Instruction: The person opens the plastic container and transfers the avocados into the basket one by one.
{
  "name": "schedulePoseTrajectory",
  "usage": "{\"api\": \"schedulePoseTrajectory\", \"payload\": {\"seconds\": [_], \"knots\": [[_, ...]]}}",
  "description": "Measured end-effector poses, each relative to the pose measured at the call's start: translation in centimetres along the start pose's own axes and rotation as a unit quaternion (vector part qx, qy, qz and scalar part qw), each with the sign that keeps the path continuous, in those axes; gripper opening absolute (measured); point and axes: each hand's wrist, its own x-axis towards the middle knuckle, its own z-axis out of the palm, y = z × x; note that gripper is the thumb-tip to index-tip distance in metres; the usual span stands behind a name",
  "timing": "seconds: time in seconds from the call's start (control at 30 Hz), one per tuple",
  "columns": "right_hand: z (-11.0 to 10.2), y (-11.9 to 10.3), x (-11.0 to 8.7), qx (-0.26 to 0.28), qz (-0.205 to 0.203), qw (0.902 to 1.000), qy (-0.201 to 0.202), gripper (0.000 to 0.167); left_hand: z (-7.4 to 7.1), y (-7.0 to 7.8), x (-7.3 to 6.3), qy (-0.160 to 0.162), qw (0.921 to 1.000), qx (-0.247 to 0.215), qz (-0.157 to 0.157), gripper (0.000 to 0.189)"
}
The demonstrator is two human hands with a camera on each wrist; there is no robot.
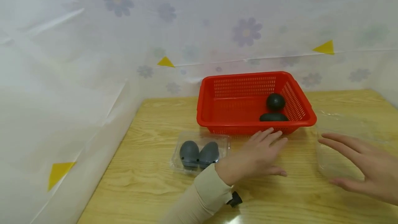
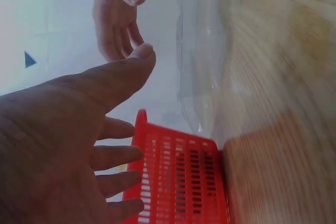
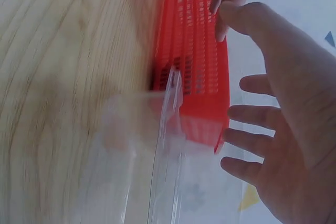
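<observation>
My left hand [image 1: 256, 156] hovers just in front of the red plastic basket [image 1: 230, 124], fingers spread and holding nothing. Inside the basket's right end are two dark green avocado-like fruits, a round one [image 1: 275, 102] and a longer one [image 1: 273, 117] partly hidden by the rim. Over at the right, my right hand [image 1: 367, 165] is also spread, with nothing in its grasp. Beside and partly beneath it lies a clear plastic clamshell box [image 1: 331, 158], which the right wrist view shows with its lid raised.
Left of my left forearm, another clear plastic box [image 1: 176, 158] holds two dark fruits [image 1: 189, 153] side by side. A small black object [image 1: 234, 199] shows by my left cuff. Flower-printed white sheeting [image 1: 192, 27] encloses the wooden table [image 1: 130, 168] behind and at the left.
</observation>
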Motion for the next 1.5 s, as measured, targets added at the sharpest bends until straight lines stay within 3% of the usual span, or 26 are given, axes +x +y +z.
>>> {"api": "schedulePoseTrajectory", "payload": {"seconds": [0.4,0.63,0.8,0.93,1.07,1.23,1.37,1.43,1.5], "knots": [[-0.1,-5.5,1.7,0.017,0.002,0.9988,-0.045,0.099,1.5,-3.5,-5.5,0.045,0.9988,-0.019,-0.006,0.084],[1.7,-8.8,3.4,0.074,-0.035,0.9957,-0.042,0.092,1.9,-5.1,-8.0,0.046,0.9968,-0.042,-0.05,0.087],[3.5,-10.2,4.7,0.112,-0.062,0.9909,-0.042,0.085,1.9,-5.8,-9.3,0.054,0.9958,-0.038,-0.063,0.093],[5.1,-11.3,5.6,0.144,-0.039,0.9864,-0.069,0.073,2.0,-6.2,-10.0,0.071,0.996,-0.009,-0.054,0.101],[6.4,-12.5,6.6,0.194,-0.001,0.9773,-0.086,0.059,2.1,-6.4,-10.8,0.077,0.996,0.01,-0.045,0.108],[7.8,-13.7,8.3,0.249,0.005,0.9639,-0.094,0.05,1.9,-6.9,-12.2,0.062,0.9955,-0.005,-0.071,0.104],[8.4,-14.2,9.4,0.281,0.007,0.954,-0.104,0.048,1.8,-7.1,-12.9,0.088,0.9943,0.001,-0.06,0.096],[8.6,-14.4,9.7,0.305,0.009,0.9458,-0.11,0.045,1.7,-7.2,-13.0,0.099,0.9938,0.002,-0.049,0.095],[8.6,-14.6,9.9,0.344,0.016,0.9304,-0.126,0.043,1.6,-7.1,-12.9,0.102,0.9937,0.0,-0.047,0.093]]}}
